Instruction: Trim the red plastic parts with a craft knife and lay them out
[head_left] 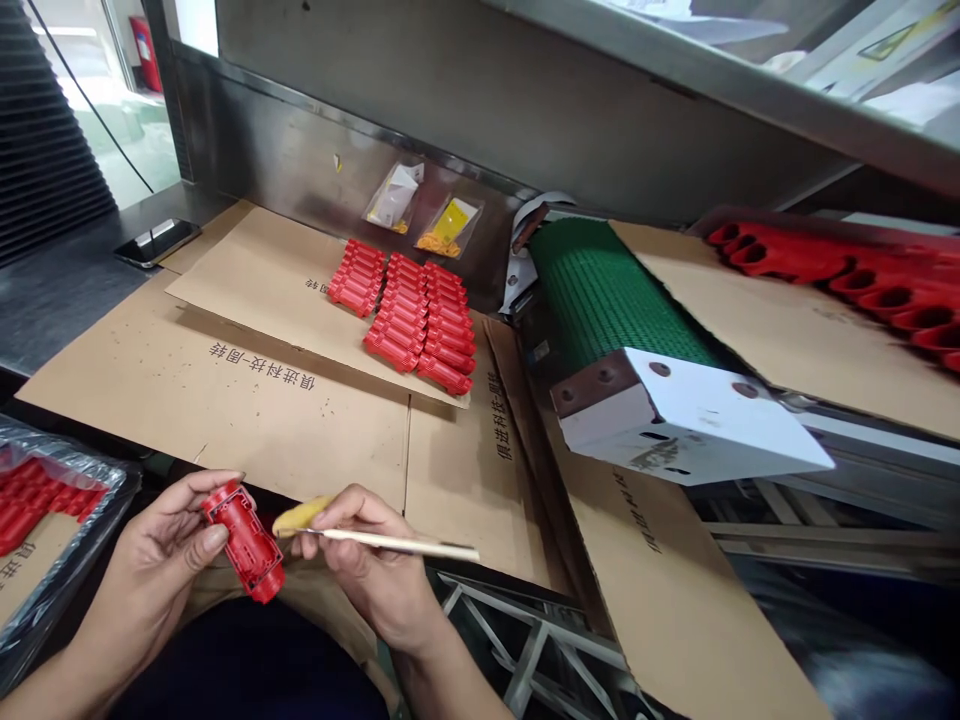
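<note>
My left hand (169, 545) grips a red plastic cylindrical part (247, 545) between thumb and fingers, tilted over my lap. The part has flared ends and a recessed, cut-out side turned up, with dark outlines along its edges. Pinched in my right hand (375, 560) is a thin pale-handled stick tool (405, 543). Its fine dark tip points left, close to the red part; whether it touches I cannot tell. A yellow finger cot (304, 516) appears to cover one right-hand finger. Beyond the hands, similar red parts (405, 315) lie in three rows on a cardboard sheet (255, 265).
A green conveyor belt (615, 290) with a white metal end bracket (697, 415) stands right of the cardboard. More red parts (892, 290) lie at far right. A lined bin (90, 540) holds red parts at left. Two small plastic bags (450, 225) and a phone (157, 243) lie behind.
</note>
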